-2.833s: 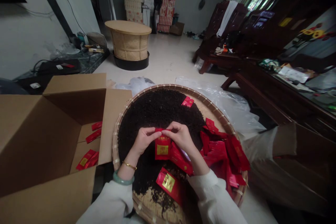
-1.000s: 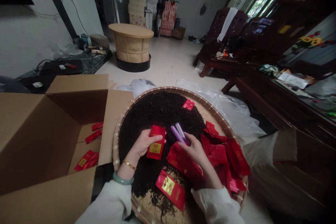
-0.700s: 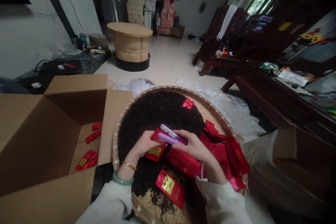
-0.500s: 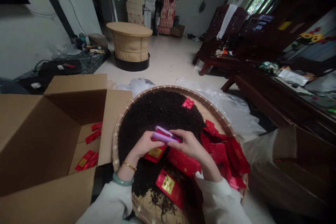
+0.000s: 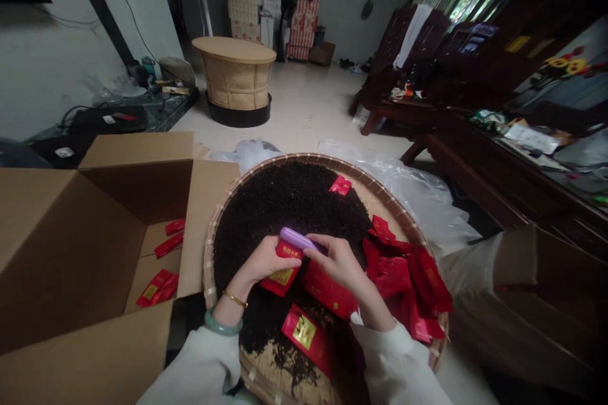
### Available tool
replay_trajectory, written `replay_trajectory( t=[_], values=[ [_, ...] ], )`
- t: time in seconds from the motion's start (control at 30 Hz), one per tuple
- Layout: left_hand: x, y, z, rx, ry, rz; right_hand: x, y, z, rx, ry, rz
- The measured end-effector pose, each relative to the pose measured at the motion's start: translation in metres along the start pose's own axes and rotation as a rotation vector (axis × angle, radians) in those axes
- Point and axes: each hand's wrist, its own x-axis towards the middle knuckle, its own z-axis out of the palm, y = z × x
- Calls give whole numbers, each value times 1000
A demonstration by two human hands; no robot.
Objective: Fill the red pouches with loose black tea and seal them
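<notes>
Left hand (image 5: 260,261): you're pinching the red packet (image 5: 280,276), axis one-to-seven, above dark leaves (image 5: 289,193) | Right hand (image 5: 339,259): you're gripping the purple clip (image 5: 297,238), axis ten-to-four, right across the packet's twelve-o'clock end | Nearer the packet: your left, at its nine o'clock
</notes>
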Motion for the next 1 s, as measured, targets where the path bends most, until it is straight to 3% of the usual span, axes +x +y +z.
replay_trajectory(
  t=[0.1, 0.33, 0.53, 0.73, 1.0],
  values=[
    [-2, 0, -1, -38, -27, -36, 1, 3, -1, -7, -15, -3],
    [-5, -5, -3, -484, -261, -144, 3, 3, -6, 49, -58, -11],
    [-4, -4, -2, -500, -179, -259, 5, 7, -3, 153, -51, 68],
    [-5, 2, 0, -488, -160, -296, 6, 9, -8, 422, -130, 194],
    [-6, 0, 0, -468, -152, -305, 7, 8, -3, 342, -98, 193]
  ],
)
